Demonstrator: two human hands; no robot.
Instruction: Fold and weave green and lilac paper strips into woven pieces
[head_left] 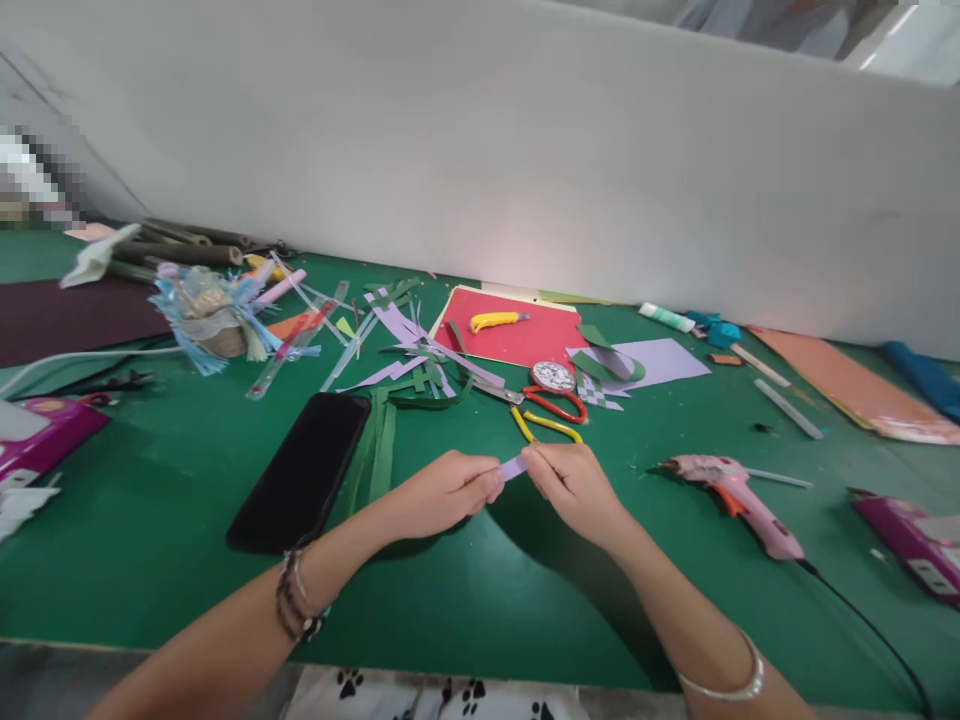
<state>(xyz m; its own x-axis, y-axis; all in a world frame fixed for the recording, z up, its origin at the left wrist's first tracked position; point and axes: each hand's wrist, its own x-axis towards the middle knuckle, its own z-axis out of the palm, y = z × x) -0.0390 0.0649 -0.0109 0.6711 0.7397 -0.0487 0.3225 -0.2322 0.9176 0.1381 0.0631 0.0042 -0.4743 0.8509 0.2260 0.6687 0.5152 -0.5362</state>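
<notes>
Between my two hands a short lilac paper strip (pixel 514 467) is stretched above the green table. My left hand (pixel 450 490) is closed and pinches the strip's left end between thumb and fingers. The other end sits in the closed fingers of my right hand (pixel 568 490). Both hands hide much of the strip. Just beyond them lie scissors (pixel 551 403) with red and yellow handles. A pile of lilac and green paper strips (pixel 420 350) spreads farther back, and a black phone (pixel 300 475) lies left of my left hand.
A pink glue gun (pixel 739 495) with a cord rests at right. A yellow cutter knife (pixel 496 320) lies on red paper (pixel 525 345). Lilac sheets (pixel 667 365), a glue tube (pixel 666 318), a ruler (pixel 296 345) and purple power strips (pixel 907 540) surround. A white partition (pixel 480 150) stands behind.
</notes>
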